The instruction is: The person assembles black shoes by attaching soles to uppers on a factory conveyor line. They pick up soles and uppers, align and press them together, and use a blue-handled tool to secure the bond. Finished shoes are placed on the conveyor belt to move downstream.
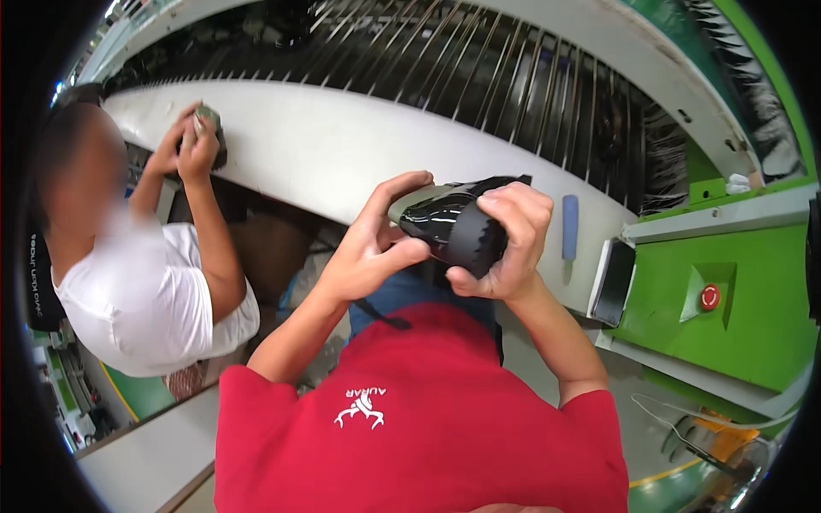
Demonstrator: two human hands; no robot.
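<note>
Shoe upper (451, 224) clasped between both hands' fingers (402, 184).

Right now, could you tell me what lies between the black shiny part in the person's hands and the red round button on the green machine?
In the head view, between the black part and the red button lie a blue bar on the white ledge and a dark panel.

The glossy black shoe-shaped piece (453, 227) is largely covered by the right hand (505, 248) and left hand (368, 248); its underside and far end cannot be seen. The co-worker's small grey object (208, 115) is mostly hidden within that person's hands (188, 145) and too small to identify. The long white worktop (342, 145) runs out of sight at the left rim.
</note>
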